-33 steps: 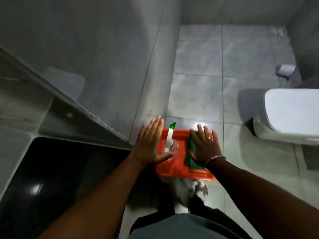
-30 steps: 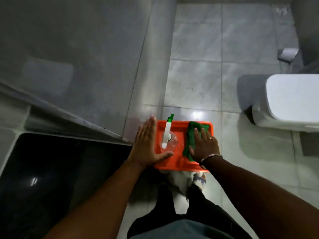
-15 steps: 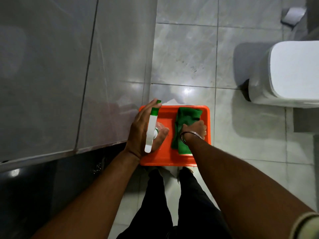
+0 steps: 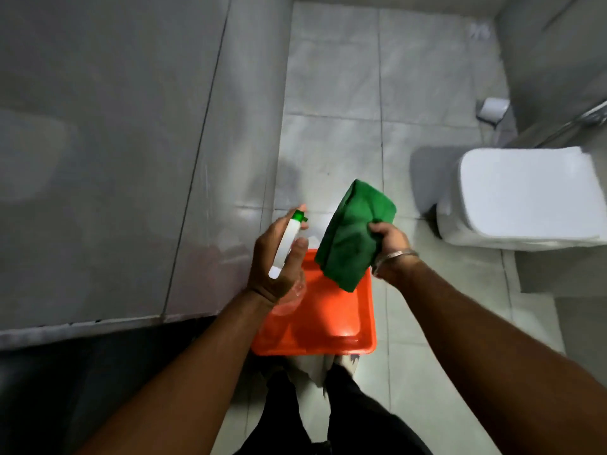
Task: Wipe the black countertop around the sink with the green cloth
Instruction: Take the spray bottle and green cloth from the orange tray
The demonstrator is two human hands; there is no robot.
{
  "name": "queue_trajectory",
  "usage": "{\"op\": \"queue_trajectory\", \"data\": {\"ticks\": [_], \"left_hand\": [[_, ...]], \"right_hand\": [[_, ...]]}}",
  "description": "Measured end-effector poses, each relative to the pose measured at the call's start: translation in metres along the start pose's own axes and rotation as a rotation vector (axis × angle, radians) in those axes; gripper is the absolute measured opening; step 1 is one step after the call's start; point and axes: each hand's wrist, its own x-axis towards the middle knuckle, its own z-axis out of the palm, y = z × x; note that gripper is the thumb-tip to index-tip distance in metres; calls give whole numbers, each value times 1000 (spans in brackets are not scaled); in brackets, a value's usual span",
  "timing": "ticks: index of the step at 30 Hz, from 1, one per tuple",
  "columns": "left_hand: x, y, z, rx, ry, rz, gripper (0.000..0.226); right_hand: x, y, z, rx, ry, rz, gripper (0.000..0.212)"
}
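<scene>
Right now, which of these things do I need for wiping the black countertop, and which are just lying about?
For the job:
green cloth, held in the right hand
spray bottle, in the left hand's grip
black countertop, lower left

Just there:
orange tray on the floor
white toilet
toilet paper roll

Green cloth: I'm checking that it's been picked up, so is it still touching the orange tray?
Apart. The head view shows the green cloth bunched in the right hand, hanging above the orange tray, whose bare floor is visible beneath it.
</scene>
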Motion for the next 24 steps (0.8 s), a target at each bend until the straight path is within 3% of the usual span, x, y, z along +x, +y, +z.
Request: {"op": "queue_trajectory", "data": {"ticks": [5,9,13,19,24], "left_hand": [[45,48,15,-62,-125,85,26],[86,77,31,-11,-120,120,19],[105,88,45,47,-79,54,28],[98,91,43,-83,-213,3,18],[91,82,45,-63,-20,-80,22]], "right_hand": [[-43,-121,30,2,-82,-231,23],[-73,-178,57,-47,-96,-356,19],[-91,-208,69,-138,-21,-450,18],[-103,-225,79,-170,-27,-488,15],[-100,-222,84,-224,-40,-503,16]]}}
